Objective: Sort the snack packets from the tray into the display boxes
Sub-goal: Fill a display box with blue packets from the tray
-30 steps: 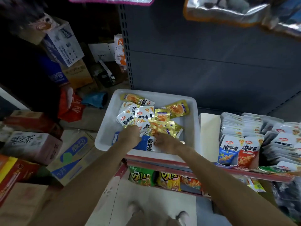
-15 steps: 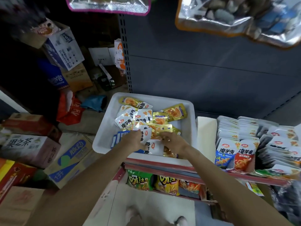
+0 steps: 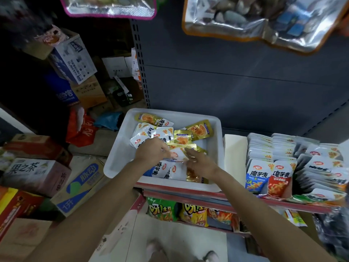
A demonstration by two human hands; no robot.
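Shop shelving carries a white tray (image 3: 117,163) at 12 o'clock, display boxes (image 3: 272,167) at 3 o'clock. Both hands have lifted from the heap: left hand (image 3: 151,151) pinches a white packet (image 3: 177,155); right hand (image 3: 200,163), fingers spread, touches it. Sorting barely begun.

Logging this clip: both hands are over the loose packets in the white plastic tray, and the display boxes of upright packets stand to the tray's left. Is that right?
One detail is wrong. In the head view the display boxes of upright packets stand to the right of the white plastic tray, not its left. Both the left hand and right hand are over its loose packets.
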